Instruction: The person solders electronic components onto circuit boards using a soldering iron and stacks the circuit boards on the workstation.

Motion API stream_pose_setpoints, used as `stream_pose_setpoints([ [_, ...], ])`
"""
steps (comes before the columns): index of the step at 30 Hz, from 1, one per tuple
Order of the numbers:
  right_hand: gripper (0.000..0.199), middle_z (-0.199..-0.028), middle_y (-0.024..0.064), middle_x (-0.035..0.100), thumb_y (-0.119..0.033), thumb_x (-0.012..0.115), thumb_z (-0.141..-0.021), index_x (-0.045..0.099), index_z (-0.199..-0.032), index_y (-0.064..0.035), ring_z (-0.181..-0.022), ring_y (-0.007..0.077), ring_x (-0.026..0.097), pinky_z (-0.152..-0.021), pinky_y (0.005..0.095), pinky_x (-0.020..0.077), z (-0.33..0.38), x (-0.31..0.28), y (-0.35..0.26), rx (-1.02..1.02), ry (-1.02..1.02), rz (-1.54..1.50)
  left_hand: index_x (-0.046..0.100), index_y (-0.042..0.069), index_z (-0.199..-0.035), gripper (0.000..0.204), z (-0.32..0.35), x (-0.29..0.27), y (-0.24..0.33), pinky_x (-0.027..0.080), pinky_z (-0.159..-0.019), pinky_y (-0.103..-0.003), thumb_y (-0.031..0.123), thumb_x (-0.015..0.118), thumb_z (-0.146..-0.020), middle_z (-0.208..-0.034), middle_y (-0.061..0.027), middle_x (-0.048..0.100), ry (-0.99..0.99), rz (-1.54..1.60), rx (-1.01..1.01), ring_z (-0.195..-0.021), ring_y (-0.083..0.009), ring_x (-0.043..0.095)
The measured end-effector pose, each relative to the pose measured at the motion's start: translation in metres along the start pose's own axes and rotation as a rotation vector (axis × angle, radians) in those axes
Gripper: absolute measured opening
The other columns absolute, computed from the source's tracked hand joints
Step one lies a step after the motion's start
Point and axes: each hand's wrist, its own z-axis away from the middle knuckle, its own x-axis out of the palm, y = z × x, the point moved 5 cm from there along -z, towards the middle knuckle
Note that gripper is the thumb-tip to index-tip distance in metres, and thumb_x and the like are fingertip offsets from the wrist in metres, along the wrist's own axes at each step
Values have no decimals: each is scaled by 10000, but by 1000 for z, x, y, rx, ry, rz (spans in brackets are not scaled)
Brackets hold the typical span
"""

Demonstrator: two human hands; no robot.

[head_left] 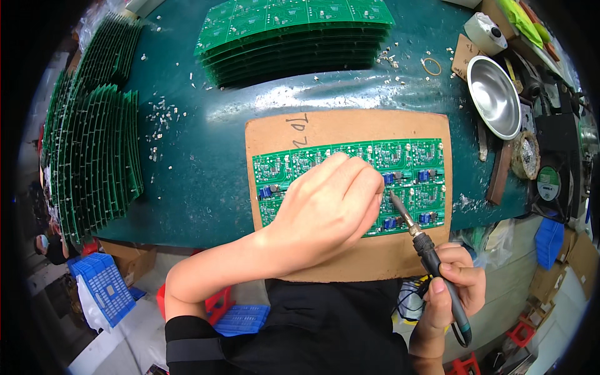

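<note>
Fanned boards: at your far left, a fanned row of green circuit boards stands on edge on the dark green surface, with small loose parts scattered just beside it.
Left hand: your left hand lies curled, knuckles up, on the green panel of circuit boards; whether its grip pinches solder wire or anything else underneath, you cannot tell.
Panel: it lies flat on a brown backing board at the near edge of the surface, partly hidden by that hand.
Iron: your right hand clenches the dark handle of the soldering iron like a pen, its tip slanting up and left onto the panel, just beside your left fingers.
Risk, burn: the hot tip is so near those fingers that a small slip could likely scorch them.
Risk, board: the backing board overhangs the near edge, so a hard press might tip or shift it and smear a joint.
Behind: a flat stack of green panels lies well apart, at the far side.
Right clutter: a steel bowl, a rubber band and a small fan crowd that side, leaving your iron hand little room to swing outward.
</note>
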Motion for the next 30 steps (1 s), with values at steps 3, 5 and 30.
stream_pose_setpoints([
  [3, 213, -744, 198, 617, -127, 670, -816, 535, -951, -32, -703, 267, 591, -679, 392, 506, -2, -2, 0, -16, -44, -7, 569, 33, -828, 187, 0, 2, 3, 479, -643, -356, -24, 698, -705, -797, -91, 585, -24, -34, -5, -710, -266, 573],
  [5, 221, -764, 216, 618, -133, 684, -809, 540, -946, -37, -680, 270, 587, -655, 389, 505, -4, -2, 0, -35, -78, -10, 584, 38, -833, 181, -2, 2, 4, 479, -642, -356, -19, 703, -709, -796, -90, 584, -21, -38, -9, -706, -263, 572],
  [30, 210, -522, 67, 477, -173, 686, -803, 549, -875, -31, -630, 230, 550, -670, 404, 483, -15, -42, 18, -26, 64, -55, 565, 38, -841, 189, -33, 32, 22, 497, -644, -354, -19, 696, -718, -823, -92, 604, -83, 9, 17, -726, -266, 604],
])
